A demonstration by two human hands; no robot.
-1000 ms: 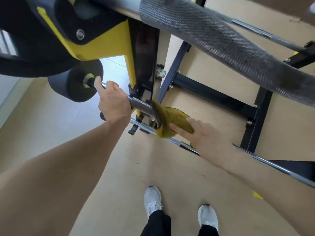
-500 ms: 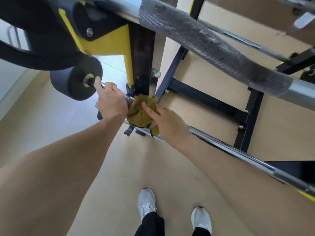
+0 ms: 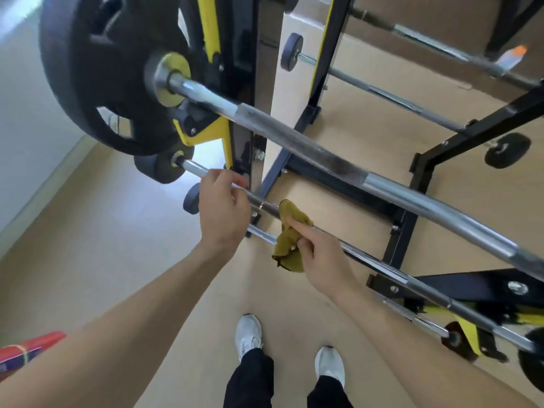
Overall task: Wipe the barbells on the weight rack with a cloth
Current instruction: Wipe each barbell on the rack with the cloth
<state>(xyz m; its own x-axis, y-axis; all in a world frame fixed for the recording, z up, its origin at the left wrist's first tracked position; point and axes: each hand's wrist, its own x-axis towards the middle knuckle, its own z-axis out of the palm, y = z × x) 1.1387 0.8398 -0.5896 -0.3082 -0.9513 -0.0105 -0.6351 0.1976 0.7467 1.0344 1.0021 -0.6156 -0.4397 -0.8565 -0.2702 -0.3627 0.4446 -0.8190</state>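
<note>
A black and yellow weight rack (image 3: 412,219) holds several barbells. The thick upper barbell (image 3: 323,157) carries a large black plate (image 3: 97,69). Below it runs a thinner barbell (image 3: 379,269) with a small black plate (image 3: 159,167) at its left end. My left hand (image 3: 222,212) is closed around this thinner bar just right of the small plate. My right hand (image 3: 319,257) holds a mustard-yellow cloth (image 3: 290,237) bunched against the same bar, forefinger stretched along it. The two hands are a short gap apart.
Another thin bar (image 3: 259,234) lies lower on the rack. More barbells (image 3: 382,94) rest on the far side. My white shoes (image 3: 248,334) stand on the beige floor. A red object (image 3: 26,347) sits at the lower left. A pale wall runs along the left.
My right hand has slid the cloth to the right along the thin bar, away from my left hand. The view has pulled back, showing the big plate and more of the rack.
</note>
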